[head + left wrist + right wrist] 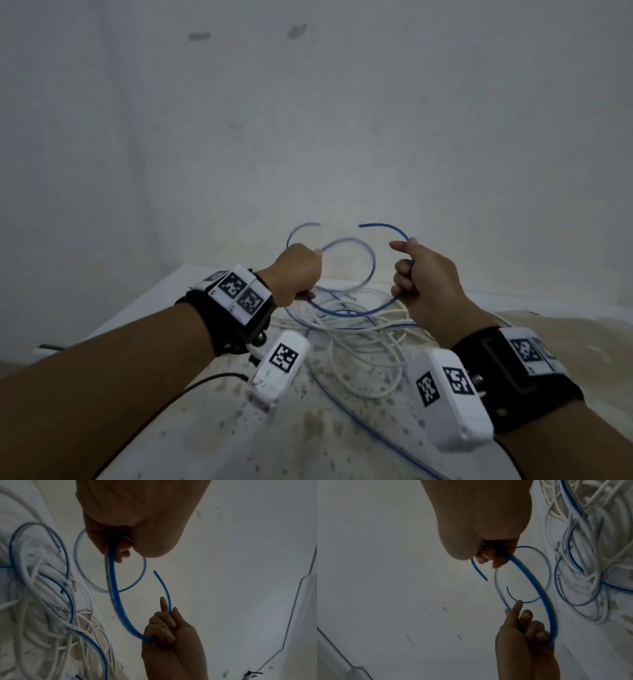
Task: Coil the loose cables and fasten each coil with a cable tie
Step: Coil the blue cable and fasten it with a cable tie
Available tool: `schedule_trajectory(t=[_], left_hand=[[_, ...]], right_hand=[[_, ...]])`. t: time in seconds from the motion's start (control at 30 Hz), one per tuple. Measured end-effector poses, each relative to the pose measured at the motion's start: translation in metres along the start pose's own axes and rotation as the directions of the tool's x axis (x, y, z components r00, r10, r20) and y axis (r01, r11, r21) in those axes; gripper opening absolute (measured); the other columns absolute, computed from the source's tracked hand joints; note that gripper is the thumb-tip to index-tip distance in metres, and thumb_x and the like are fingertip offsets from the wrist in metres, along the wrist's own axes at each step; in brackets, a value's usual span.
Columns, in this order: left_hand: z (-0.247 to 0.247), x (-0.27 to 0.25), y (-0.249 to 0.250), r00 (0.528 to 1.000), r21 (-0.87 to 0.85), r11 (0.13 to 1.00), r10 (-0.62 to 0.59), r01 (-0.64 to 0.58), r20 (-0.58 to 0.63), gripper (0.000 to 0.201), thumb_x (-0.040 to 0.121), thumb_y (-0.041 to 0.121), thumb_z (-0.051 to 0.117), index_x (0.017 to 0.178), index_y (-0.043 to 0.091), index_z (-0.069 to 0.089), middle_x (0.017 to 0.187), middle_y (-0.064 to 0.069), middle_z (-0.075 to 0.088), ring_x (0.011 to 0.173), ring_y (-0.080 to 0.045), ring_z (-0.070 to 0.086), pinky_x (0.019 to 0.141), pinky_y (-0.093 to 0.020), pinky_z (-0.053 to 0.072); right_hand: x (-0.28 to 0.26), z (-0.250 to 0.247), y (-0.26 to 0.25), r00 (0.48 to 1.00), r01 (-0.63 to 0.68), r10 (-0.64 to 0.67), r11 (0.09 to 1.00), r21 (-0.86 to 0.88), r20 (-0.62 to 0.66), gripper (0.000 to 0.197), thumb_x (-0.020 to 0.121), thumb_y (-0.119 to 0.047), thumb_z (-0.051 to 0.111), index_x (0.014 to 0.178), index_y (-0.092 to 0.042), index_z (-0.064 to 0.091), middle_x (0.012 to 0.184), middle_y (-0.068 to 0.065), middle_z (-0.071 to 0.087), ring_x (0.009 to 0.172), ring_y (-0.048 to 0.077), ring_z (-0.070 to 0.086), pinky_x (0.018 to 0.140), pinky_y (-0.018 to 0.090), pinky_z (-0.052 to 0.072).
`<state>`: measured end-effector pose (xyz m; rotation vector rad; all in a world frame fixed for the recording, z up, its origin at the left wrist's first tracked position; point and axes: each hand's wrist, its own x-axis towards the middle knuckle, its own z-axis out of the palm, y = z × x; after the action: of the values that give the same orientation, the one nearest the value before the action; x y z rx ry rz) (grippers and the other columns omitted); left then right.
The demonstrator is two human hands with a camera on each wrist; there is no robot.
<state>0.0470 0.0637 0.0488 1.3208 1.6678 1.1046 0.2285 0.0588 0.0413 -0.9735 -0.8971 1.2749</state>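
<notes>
From the head view, my left hand (297,274) is clenched around the blue cable (356,311), and my right hand (424,277) grips the same cable further along, thumb and forefinger pinching it near its free end. Between my fists the cable sags in a curve above the table (144,308). A blurred loop rises beside my left hand. Under both hands a tangle of white cables (363,339) lies on the speckled tabletop, with more blue cable running through it toward me.

In the left wrist view, the blue cable (115,588) leaves my left hand (137,520) and curves to my right hand (164,635), whose fingers curl round it. The white cables (42,601) lie heaped at the left.

In the right wrist view, my right hand (481,520) grasps the blue cable (537,588), which arcs to my left hand (522,635). The white cables (590,547) lie at the right.
</notes>
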Motion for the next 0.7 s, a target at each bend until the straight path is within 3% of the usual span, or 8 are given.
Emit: schedule_trajectory(t=[0.07,0.2,0.27,0.37,0.43,0.5,0.6,0.7], left_hand=[[-0.006,0.003,-0.006,0.996,0.178,0.983,0.026,-0.042,0.091,0.033,0.103,0.02,0.044,0.118,-0.005,0.061,0.072,-0.003,0.052,0.053,-0.012,0.051,0.046,-0.023,0.042],[-0.013,0.003,-0.013,0.97,0.241,0.948,0.165,-0.206,0.179,0.027,0.103,0.017,0.046,0.096,0.009,0.072,0.074,-0.007,0.054,0.047,-0.015,0.038,0.046,-0.024,0.033],[-0.014,0.003,-0.015,0.953,0.269,0.918,0.25,-0.29,0.172,0.03,0.103,0.02,0.047,0.091,0.013,0.073,0.074,-0.008,0.06,0.047,-0.011,0.042,0.046,-0.02,0.033],[-0.014,0.001,-0.014,0.91,0.268,0.872,0.368,-0.409,0.191,0.033,0.103,0.027,0.049,0.087,0.016,0.075,0.073,-0.002,0.069,0.045,0.0,0.047,0.052,-0.018,0.037],[-0.014,0.0,-0.014,0.89,0.24,0.859,0.417,-0.452,0.183,0.031,0.101,0.031,0.052,0.089,0.017,0.077,0.07,0.004,0.069,0.052,-0.004,0.052,0.057,-0.022,0.043],[-0.014,-0.001,-0.017,0.893,0.202,0.872,0.416,-0.446,0.172,0.029,0.1,0.031,0.054,0.091,0.013,0.074,0.071,0.001,0.07,0.054,-0.011,0.057,0.054,-0.024,0.049],[-0.017,-0.004,-0.028,0.91,0.124,0.903,0.398,-0.41,0.116,0.019,0.101,0.019,0.052,0.095,0.011,0.068,0.069,-0.001,0.068,0.055,-0.013,0.06,0.055,-0.023,0.051],[-0.024,-0.004,-0.032,0.901,0.059,0.899,0.431,-0.433,0.048,0.022,0.103,0.018,0.047,0.099,0.016,0.069,0.065,0.003,0.065,0.05,-0.016,0.053,0.05,-0.024,0.045]], right_hand=[[0.004,0.002,0.002,0.999,0.023,-0.022,0.999,-0.031,0.034,0.034,0.106,-0.029,0.039,0.103,-0.007,0.064,0.055,-0.002,0.028,0.045,0.012,0.019,0.045,0.028,0.022],[0.001,0.018,0.013,0.993,0.059,-0.046,0.991,-0.119,0.105,0.031,0.105,-0.015,0.037,0.094,-0.004,0.065,0.056,0.002,0.043,0.043,0.014,0.028,0.04,0.025,0.027],[0.0,0.026,0.018,0.989,0.065,-0.043,0.986,-0.152,0.143,0.029,0.104,-0.012,0.038,0.101,-0.005,0.065,0.062,0.005,0.05,0.043,0.015,0.032,0.04,0.024,0.029],[0.0,0.036,0.027,0.971,0.084,-0.012,0.952,-0.294,0.241,0.03,0.106,-0.03,0.039,0.11,-0.013,0.063,0.065,0.005,0.054,0.042,0.013,0.034,0.041,0.024,0.029],[0.001,0.044,0.032,0.964,0.134,-0.019,0.896,-0.423,0.266,0.036,0.105,-0.037,0.04,0.1,-0.01,0.064,0.066,0.003,0.055,0.043,0.012,0.035,0.041,0.023,0.028],[0.008,0.05,0.033,0.98,0.173,-0.099,0.856,-0.488,0.172,0.034,0.105,-0.033,0.043,0.091,-0.009,0.063,0.066,0.004,0.054,0.046,0.013,0.037,0.042,0.023,0.029],[0.022,0.044,0.028,0.985,0.165,-0.171,0.917,-0.363,0.015,0.032,0.105,-0.029,0.041,0.086,-0.012,0.06,0.062,0.004,0.046,0.044,0.013,0.031,0.043,0.024,0.026],[0.022,0.036,0.024,0.99,0.133,-0.12,0.966,-0.222,0.068,0.029,0.105,-0.024,0.04,0.087,-0.013,0.059,0.06,0.002,0.044,0.043,0.013,0.03,0.043,0.024,0.03]])
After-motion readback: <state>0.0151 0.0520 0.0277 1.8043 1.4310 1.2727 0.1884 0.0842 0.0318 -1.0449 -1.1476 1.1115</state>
